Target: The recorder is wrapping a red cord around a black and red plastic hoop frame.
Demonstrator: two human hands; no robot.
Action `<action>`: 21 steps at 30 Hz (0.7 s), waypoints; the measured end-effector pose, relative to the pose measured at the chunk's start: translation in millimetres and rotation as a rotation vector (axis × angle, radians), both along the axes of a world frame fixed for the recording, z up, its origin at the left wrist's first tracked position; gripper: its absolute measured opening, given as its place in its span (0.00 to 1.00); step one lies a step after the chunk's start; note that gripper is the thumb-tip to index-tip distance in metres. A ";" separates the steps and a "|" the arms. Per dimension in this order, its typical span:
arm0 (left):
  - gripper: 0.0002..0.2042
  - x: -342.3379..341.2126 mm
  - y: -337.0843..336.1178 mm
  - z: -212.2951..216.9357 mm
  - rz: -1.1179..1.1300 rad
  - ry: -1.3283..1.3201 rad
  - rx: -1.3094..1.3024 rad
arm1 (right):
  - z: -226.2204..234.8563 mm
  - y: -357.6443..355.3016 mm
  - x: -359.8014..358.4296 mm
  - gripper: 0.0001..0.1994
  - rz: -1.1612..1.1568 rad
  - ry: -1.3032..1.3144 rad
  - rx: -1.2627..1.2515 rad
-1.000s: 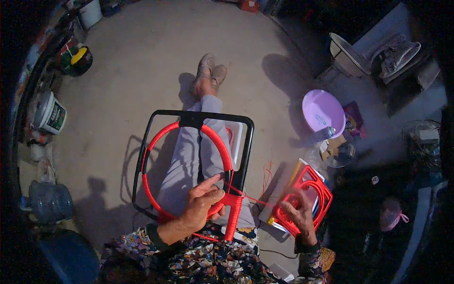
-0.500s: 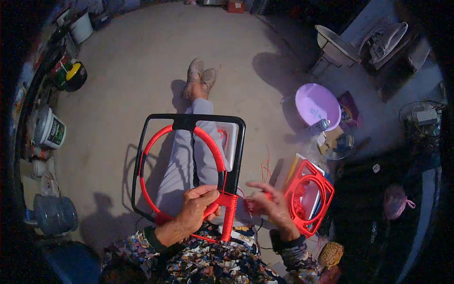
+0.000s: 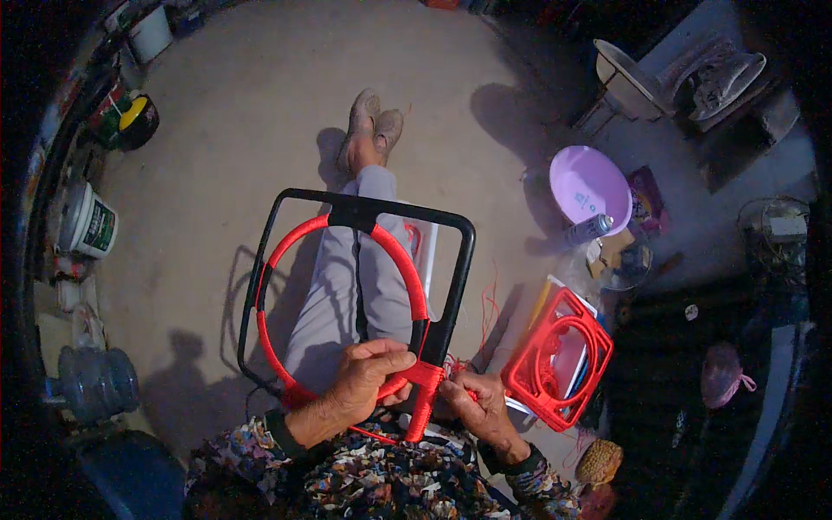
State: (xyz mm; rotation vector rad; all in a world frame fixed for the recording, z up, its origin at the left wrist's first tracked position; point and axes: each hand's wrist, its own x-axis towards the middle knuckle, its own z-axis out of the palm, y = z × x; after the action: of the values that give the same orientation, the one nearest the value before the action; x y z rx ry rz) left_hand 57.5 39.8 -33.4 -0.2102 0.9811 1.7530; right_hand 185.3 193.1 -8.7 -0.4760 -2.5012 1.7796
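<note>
A black square frame [image 3: 451, 290] with a round ring [image 3: 279, 360] inside it lies across my lap. Red cord is wound over much of the ring and, in tight turns, over the frame's near right corner [image 3: 422, 409]. My left hand [image 3: 355, 386] is closed on the ring beside that wound corner, thumb on top. Just right of the corner, my right hand [image 3: 482, 409] pinches red cord [image 3: 454, 365] with its fingers drawn in. Part of the cord is hidden inside that hand.
At my right, a red-wrapped frame [image 3: 593, 394] rests on a container. Farther off stand a lilac basin [image 3: 589, 180] and a spray can [image 3: 593, 229]. A white bucket [image 3: 91, 221] and a clear water jug [image 3: 97, 384] line the left side.
My right hand has come in from the right to the frame's wound corner, its fingers now closed. The left hand keeps its hold, and the frame's far side has shifted slightly right.
</note>
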 end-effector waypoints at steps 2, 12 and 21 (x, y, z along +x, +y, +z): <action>0.09 0.6 1.7 -0.9 -0.016 0.013 -0.010 | -6.3 3.7 3.9 0.14 -0.018 -0.044 -0.096; 0.08 0.9 1.8 -8.3 -0.009 0.063 0.029 | -39.0 29.8 0.8 0.17 -0.669 -0.067 -1.012; 0.08 0.9 -2.9 2.4 0.048 0.060 0.030 | -70.7 2.7 32.8 0.16 -0.358 -0.102 -0.519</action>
State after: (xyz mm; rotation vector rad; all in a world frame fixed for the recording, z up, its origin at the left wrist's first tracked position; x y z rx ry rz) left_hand 58.4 36.9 -31.0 -0.1643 0.9993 1.8253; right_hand 218.1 195.7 -79.4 -0.9828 -1.8162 2.2647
